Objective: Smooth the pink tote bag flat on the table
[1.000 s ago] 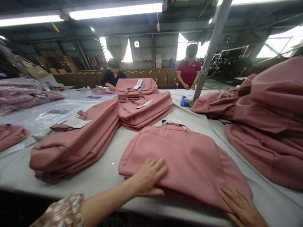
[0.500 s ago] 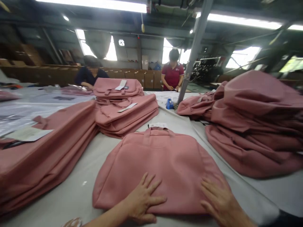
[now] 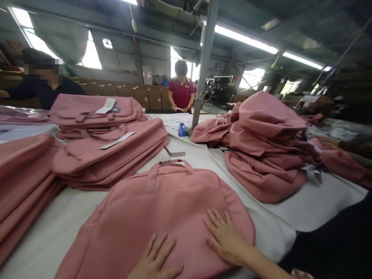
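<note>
A pink bag point(image 3: 162, 209) lies flat on the pale table cover point(image 3: 78, 209), its handles pointing away from me. My left hand point(image 3: 157, 257) rests on the bag's lower middle with its fingers spread. Further right, my right hand point(image 3: 225, 236) lies on the bag near its right side, fingers apart and palm down. Neither hand grips anything. Just beyond the handles are a small tag point(image 3: 178, 154) and what looks like a dark pointed tool, too small to name.
Stacked pink bags point(image 3: 116, 155) with paper tags stand at the left. A heap of pink bags point(image 3: 267, 128) is at the right. Behind are a metal post point(image 3: 203, 66), a blue dispenser point(image 3: 182, 130) and two people point(image 3: 181, 93) across the table.
The view has turned right and the bag appears larger. My right hand now lies further in from the bag's right edge. The person at the left has raised their upper body.
</note>
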`<state>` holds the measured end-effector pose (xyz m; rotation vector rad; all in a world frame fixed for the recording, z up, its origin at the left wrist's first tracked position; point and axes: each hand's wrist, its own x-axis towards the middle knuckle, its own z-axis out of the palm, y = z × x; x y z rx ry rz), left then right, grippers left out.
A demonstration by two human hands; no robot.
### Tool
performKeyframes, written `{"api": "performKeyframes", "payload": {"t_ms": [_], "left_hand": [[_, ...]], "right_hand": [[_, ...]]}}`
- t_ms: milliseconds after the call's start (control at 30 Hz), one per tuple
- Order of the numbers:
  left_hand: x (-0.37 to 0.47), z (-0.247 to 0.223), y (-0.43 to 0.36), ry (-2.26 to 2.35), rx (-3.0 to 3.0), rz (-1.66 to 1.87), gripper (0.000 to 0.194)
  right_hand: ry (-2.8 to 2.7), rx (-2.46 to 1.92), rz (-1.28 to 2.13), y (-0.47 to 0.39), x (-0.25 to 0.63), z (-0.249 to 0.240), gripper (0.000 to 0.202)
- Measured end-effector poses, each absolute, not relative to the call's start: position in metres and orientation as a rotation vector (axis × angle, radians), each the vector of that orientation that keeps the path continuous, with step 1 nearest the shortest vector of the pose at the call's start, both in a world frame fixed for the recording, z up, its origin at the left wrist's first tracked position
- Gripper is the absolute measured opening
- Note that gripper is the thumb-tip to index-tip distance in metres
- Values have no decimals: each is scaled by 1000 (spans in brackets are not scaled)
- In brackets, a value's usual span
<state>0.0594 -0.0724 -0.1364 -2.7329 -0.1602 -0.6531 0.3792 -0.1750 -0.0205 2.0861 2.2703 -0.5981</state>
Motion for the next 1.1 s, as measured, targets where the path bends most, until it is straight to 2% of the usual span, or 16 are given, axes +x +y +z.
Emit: {"api": "performKeyframes", "payload": {"t_ms": [100, 200, 233, 333, 433, 533, 633, 667, 767, 867, 967, 1033, 1100], "left_hand": [[55, -114, -78, -183, -2958, -519, 74], [53, -80, -85, -265, -3298, -202, 75], [54, -69, -86, -291, -3376, -108, 75], [57, -40, -89, -330, -3498, 37, 76], [48, -18, -89, -388, -3495, 62, 73], [17, -10, -83, -706, -3243, -25, 75], [-29, -33, -67, -1209, -2785, -172, 70], [-43, -46, -60, -1260, -2712, -198, 63], [-67, -82, -45, -1270, -2701, -202, 60], [-70, -96, -43, -1384, -2633, -333, 56], [-66, -91, -48, -1898, -2318, -634, 72], [-64, -84, -48, -2262, -2176, -743, 88], [-61, -74, -44, -2493, -2180, -673, 96]], "right_hand": [[2336, 2137, -252, -170, 380, 5, 55], [2330, 2270, 430, -178, 394, -27, 66], [2340, 2247, 543, -182, 401, -46, 65], [2353, 2177, 672, -191, 417, -100, 61], [2418, 2135, 799, -190, 427, -120, 61], [2450, 2112, 823, -187, 432, -117, 60], [2390, 2122, 683, -186, 428, -108, 59], [2359, 2134, 607, -186, 425, -105, 59], [2259, 2206, 363, -185, 416, -99, 61], [2240, 2290, 184, -187, 418, -95, 56], [2263, 2494, 279, -191, 434, -90, 54], [2014, 2770, 455, -192, 448, -83, 63], [1669, 2995, 334, -190, 460, -74, 77]]}}
